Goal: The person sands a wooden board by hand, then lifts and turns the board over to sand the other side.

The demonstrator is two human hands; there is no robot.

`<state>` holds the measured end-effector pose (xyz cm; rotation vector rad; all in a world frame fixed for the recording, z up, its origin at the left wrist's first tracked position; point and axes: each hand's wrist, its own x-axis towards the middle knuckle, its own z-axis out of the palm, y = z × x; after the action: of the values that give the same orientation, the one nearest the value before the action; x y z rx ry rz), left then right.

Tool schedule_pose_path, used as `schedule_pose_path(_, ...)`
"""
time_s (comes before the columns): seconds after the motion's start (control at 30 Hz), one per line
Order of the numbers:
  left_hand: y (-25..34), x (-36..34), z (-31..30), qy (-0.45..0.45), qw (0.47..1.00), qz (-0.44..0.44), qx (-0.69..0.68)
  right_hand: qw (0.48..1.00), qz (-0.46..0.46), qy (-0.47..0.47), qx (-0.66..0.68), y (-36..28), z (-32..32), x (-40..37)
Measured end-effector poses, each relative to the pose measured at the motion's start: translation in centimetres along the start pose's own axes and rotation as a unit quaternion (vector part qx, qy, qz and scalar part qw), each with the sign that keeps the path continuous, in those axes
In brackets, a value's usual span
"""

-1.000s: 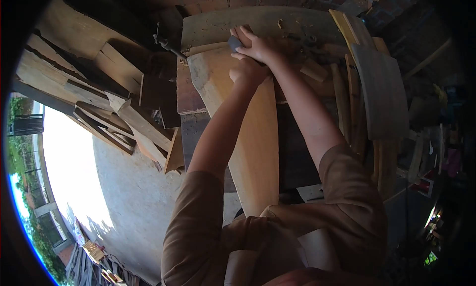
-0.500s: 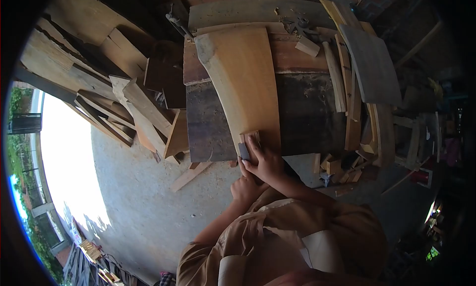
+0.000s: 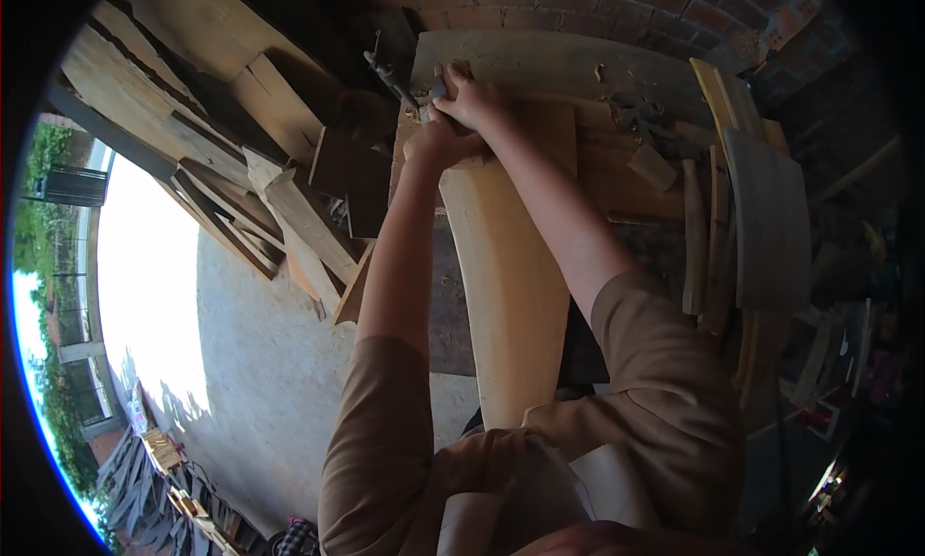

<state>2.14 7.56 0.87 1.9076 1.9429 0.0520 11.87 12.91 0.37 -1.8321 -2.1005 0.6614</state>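
Observation:
A long, pale wooden board (image 3: 511, 286) lies lengthwise on the bench, its near end close to my body. Both my arms reach out to its far end. My right hand (image 3: 472, 103) is wrapped round a small wooden block-like tool (image 3: 459, 72) with a dark grey piece on its left side. Just behind and to the left, my left hand (image 3: 441, 142) is closed against the rear of the same tool. My fingers and palms hide most of the tool and its contact with the board.
A metal clamp (image 3: 390, 74) stands at the bench's far left corner. To the right lie a small wood block (image 3: 653, 167), a dark metal tool (image 3: 647, 118) and stacked planks (image 3: 771, 219). More boards (image 3: 299, 209) lean at the left. A brick wall (image 3: 578, 7) rises behind.
Both hands have moved with the tool from the board's near part to its far left end, and my arms are now stretched out. The view has shifted, so the bench appears lower.

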Motion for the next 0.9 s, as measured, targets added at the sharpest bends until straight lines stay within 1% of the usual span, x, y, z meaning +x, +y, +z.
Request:
schedule_pose_path(0.07, 0.5, -1.1, -0.1, 0.006, 1.000, -0.018, 0.003, 1.000, -0.025, 0.015, -0.002, 0.5, 0.3, -0.1)
schedule_pose_path(0.1, 0.9, -2.5, 0.5, -0.003, 0.999, -0.032, 0.009, 1.000, -0.022, 0.006, -0.004, 1.0, 1.2, -2.0)
schedule_pose_path(0.17, 1.1, -8.5, 2.2, -0.019, 0.999, -0.029, 0.016, 1.000, -0.022, -0.008, -0.002, 1.0, 1.9, -7.5)
schedule_pose_path(0.2, 1.1, -12.6, 3.2, -0.031, 0.999, -0.035, -0.007, 0.999, -0.028, -0.014, 0.010, 0.9, 2.4, -11.9)
schedule_pose_path(0.23, 1.2, -17.4, 3.9, -0.043, 0.998, -0.045, -0.030, 0.999, -0.028, -0.021, -0.013, 0.2, 2.4, -17.2)
schedule_pose_path(0.27, 0.5, -22.1, 5.8, -0.060, 0.997, -0.035, -0.044, 0.999, -0.048, -0.010, -0.015, 0.6, 3.9, -22.2)
schedule_pose_path(0.3, 0.0, -26.6, 7.5, -0.115, 0.992, -0.048, -0.036, 0.998, -0.045, -0.018, -0.033, 0.1, 4.2, -27.6)
schedule_pose_path(0.33, -0.7, -31.4, 9.5, -0.104, 0.993, -0.029, -0.052, 0.998, -0.035, -0.021, -0.042, -0.5, 4.7, -32.6)
schedule_pose_path(0.37, -1.1, -35.4, 11.2, -0.132, 0.990, -0.030, -0.032, 0.997, -0.074, 0.027, -0.016, -0.2, 5.9, -37.2)
schedule_pose_path(0.4, -1.2, -38.4, 12.2, -0.165, 0.984, -0.044, -0.056, 0.991, -0.115, 0.073, 0.008, 0.2, 6.9, -39.8)
schedule_pose_path(0.43, -1.0, -39.8, 12.3, -0.180, 0.980, -0.053, -0.071, 0.991, -0.116, 0.069, 0.005, -0.1, 6.6, -40.1)
schedule_pose_path(0.47, -1.0, -39.8, 12.5, -0.183, 0.978, -0.057, -0.076, 0.994, -0.099, 0.044, -0.003, -0.4, 6.2, -40.5)
schedule_pose_path(0.5, -1.0, -39.6, 12.4, -0.180, 0.982, -0.039, -0.053, 0.997, -0.077, 0.020, -0.008, -0.8, 6.1, -41.0)
schedule_pose_path(0.53, -1.0, -38.9, 12.1, -0.172, 0.984, -0.017, -0.030, 0.997, -0.074, 0.018, -0.007, -0.9, 6.3, -40.7)
schedule_pose_path(0.6, -1.3, -35.8, 11.0, -0.165, 0.986, -0.011, -0.031, 0.997, -0.078, -0.014, -0.002, -0.2, 5.9, -37.0)
schedule_pose_path(0.67, -1.5, -31.1, 10.0, -0.091, 0.995, -0.012, -0.041, 0.997, -0.071, 0.002, 0.003, -0.8, 5.1, -31.7)
schedule_pose_path(0.73, -1.7, -24.7, 7.5, -0.068, 0.997, -0.014, -0.037, 0.999, -0.034, -0.008, -0.014, -1.5, 4.4, -25.0)
schedule_pose_path(0.77, -2.1, -21.1, 6.2, -0.063, 0.997, -0.014, -0.033, 0.999, -0.040, 0.019, -0.002, -1.4, 4.4, -21.3)
schedule_pose_path(0.8, -2.4, -17.2, 4.9, -0.053, 0.998, -0.015, -0.028, 1.000, -0.011, -0.021, -0.001, -2.0, 3.5, -17.3)
schedule_pose_path(0.83, -2.6, -13.4, 3.0, -0.047, 0.998, -0.014, -0.032, 1.000, 0.004, -0.004, -0.005, -2.0, 3.6, -13.5)
schedule_pose_path(0.9, -3.1, -7.4, 0.7, -0.040, 0.999, -0.005, -0.023, 1.000, 0.028, -0.002, 0.003, -2.5, 3.1, -7.1)
